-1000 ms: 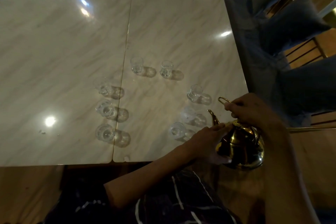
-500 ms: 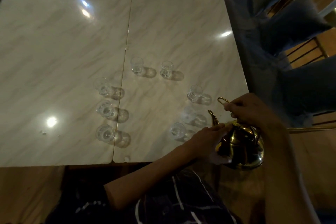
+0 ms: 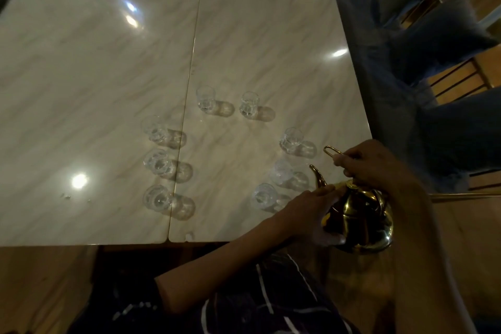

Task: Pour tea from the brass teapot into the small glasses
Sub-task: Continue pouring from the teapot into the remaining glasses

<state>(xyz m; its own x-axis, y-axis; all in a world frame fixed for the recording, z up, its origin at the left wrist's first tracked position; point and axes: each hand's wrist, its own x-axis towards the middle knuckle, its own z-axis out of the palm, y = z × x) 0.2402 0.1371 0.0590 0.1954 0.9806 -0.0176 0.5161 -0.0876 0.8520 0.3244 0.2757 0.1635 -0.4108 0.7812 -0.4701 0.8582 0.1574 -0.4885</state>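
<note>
A shiny brass teapot hangs off the table's near right corner, its spout pointing up and left. My right hand grips the wire handle above the lid. My left hand presses flat against the pot's left side, fingers straight. Several small clear glasses stand in an arc on the marble table. The nearest glass sits just left of my left hand, with another glass beside the spout. A third glass stands further back.
A column of three glasses stands left of the table's seam, and two more glasses at the back. Grey cushioned chairs line the table's right side. Wooden floor shows below the near edge.
</note>
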